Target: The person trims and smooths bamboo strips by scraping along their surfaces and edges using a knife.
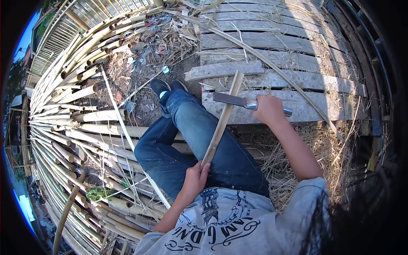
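In mid-frame, the right hand (270, 108) has curled fingers gripping a knife (231, 100), its blade across a bamboo strip (222, 121) clasped by the left hand (195, 179); blade work seems underway, calling for steadiness.

Your widest way through is over the slatted surface (282, 40), right of the long diagonal strip (278, 69), among thin shavings. A loose plank (225, 70) obstructs its left edge. Nearer you, the blade (229, 99) crosses the slat (220, 127); right of that slat, a gap opens above your thigh (236, 155). Bamboo poles (106, 115) crowd the left.
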`<state>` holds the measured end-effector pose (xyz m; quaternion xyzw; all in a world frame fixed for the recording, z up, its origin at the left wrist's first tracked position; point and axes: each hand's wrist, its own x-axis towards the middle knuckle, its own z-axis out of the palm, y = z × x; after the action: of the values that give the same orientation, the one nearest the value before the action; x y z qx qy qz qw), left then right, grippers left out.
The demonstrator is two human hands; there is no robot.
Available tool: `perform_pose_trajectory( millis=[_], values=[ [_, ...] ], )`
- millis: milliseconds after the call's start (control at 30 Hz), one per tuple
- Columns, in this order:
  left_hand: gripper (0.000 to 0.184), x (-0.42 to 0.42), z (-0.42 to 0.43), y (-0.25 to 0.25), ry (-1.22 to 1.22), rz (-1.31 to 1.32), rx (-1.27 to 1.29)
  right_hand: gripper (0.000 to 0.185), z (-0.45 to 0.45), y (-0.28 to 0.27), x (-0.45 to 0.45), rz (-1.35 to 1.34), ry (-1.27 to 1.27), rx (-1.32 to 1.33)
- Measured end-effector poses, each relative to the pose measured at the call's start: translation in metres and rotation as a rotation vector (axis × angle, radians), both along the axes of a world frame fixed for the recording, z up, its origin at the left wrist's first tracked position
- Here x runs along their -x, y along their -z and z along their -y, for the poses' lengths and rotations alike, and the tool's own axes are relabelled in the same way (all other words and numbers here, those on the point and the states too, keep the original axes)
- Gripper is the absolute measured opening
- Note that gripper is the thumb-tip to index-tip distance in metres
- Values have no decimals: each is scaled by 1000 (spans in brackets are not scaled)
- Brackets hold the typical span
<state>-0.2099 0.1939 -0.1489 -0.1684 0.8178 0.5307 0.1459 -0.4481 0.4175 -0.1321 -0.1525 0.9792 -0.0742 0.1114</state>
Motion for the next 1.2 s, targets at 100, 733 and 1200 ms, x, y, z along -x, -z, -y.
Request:
perform_pose_trajectory(
  millis=[100, 733, 1200],
  values=[
    [25, -2, 3, 2, 2, -38, 19, 24, 18, -5, -30, 56, -147, 14],
    [28, -4, 8, 10, -31, 30, -104, 26, 17, -3, -18, 52, -291, -36],
    [29, -5, 9, 13, -75, 124, -195, 21, 15, 0, -14, -66, -164, 13]
  ],
)
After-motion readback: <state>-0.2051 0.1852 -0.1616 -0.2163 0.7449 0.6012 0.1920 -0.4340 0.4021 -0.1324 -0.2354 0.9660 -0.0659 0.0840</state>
